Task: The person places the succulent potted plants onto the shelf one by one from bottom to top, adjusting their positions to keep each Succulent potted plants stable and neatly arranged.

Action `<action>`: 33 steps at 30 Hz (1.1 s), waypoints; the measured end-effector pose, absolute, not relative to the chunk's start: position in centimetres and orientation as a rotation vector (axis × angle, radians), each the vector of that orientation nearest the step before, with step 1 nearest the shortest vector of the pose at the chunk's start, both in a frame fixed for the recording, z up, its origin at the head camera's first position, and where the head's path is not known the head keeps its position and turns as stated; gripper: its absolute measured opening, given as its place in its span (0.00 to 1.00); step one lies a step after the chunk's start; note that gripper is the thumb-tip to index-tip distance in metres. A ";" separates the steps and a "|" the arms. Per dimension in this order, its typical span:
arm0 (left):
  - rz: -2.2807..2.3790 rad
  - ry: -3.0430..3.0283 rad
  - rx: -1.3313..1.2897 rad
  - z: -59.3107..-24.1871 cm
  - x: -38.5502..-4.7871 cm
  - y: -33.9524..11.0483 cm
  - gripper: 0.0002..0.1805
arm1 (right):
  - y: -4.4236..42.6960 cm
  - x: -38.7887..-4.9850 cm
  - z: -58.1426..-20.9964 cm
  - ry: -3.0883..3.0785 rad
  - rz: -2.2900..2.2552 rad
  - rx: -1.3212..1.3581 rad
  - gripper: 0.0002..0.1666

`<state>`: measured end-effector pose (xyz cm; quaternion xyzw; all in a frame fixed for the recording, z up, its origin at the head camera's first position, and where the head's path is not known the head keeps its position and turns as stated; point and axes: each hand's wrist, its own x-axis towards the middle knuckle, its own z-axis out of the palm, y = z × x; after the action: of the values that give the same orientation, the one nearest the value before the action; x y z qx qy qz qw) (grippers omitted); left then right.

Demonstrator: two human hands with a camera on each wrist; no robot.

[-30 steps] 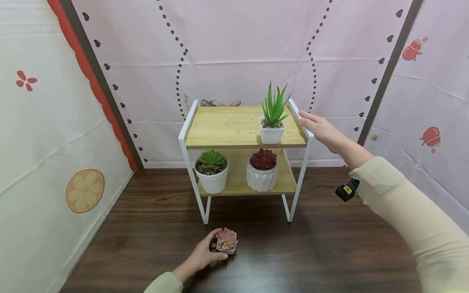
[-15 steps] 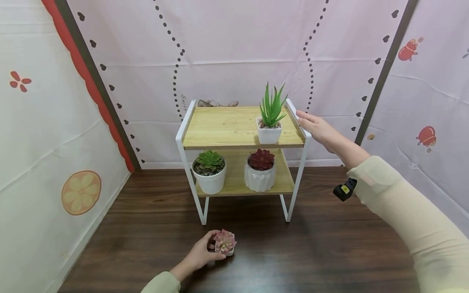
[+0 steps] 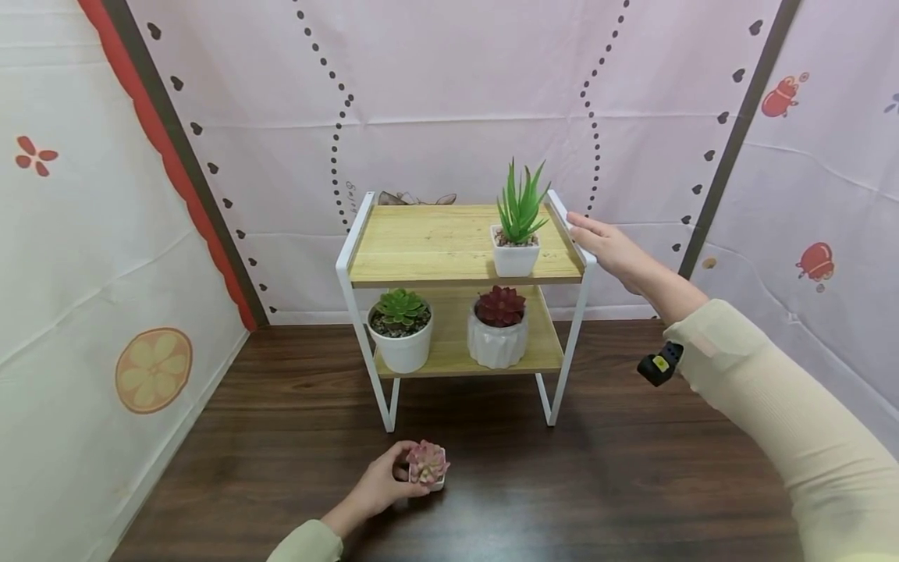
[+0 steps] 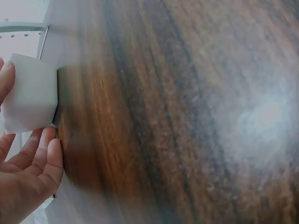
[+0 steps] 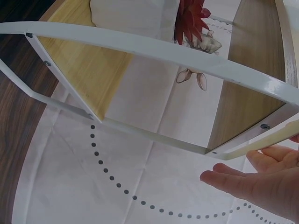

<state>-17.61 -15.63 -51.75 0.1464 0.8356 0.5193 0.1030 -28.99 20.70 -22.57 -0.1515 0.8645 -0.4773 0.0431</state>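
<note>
My left hand (image 3: 385,482) holds a small white square pot with a pink succulent (image 3: 427,462), thumb on the near side and fingers on the far side. In the left wrist view, the white pot (image 4: 33,95) is low at the dark wood surface; its plant is out of sight. My right hand (image 3: 612,248) rests with straight fingers along the right white rail of a two-tier shelf (image 3: 421,234). In the right wrist view, the fingers of that hand (image 5: 266,175) lie by the shelf's metal frame (image 5: 154,49).
On the upper board stands a spiky green plant (image 3: 518,215) in a white pot, toward the right. Below it, the lower board bears a green succulent (image 3: 402,332) at left and a dark red succulent (image 3: 499,328) at right. Printed cloth (image 3: 456,70) hangs behind and at both sides.
The head view has shifted a little. My left hand and the pink succulent's pot have moved very slightly left. My right hand stays on the rail.
</note>
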 end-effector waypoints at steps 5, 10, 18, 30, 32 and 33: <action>1.564 2.454 0.404 -51.5 -17.8 -16.1 0.35 | 20.6 -29.0 -22.6 2.649 -1.461 -0.469 0.33; 1.569 2.441 0.415 -50.9 -17.8 -16.5 0.34 | 20.7 -29.1 -22.7 2.655 -1.459 -0.473 0.33; 1.514 2.526 0.414 -49.0 -17.9 -17.2 0.34 | 20.6 -29.0 -22.6 2.661 -1.445 -0.456 0.34; 1.386 2.645 0.537 -42.0 -18.1 -19.0 0.33 | 20.6 -29.0 -22.8 2.631 -1.493 -0.450 0.34; 1.389 2.651 0.529 -40.2 -18.1 -19.1 0.33 | 20.6 -29.0 -22.8 2.627 -1.505 -0.452 0.33; 1.386 2.657 0.529 -39.4 -18.1 -19.2 0.33 | 20.6 -28.9 -22.7 2.625 -1.512 -0.454 0.33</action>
<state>-18.12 -19.23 -39.41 0.1738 0.8720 0.4550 0.0492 -28.95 20.60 -22.75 -0.1480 0.8563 -0.4932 0.0395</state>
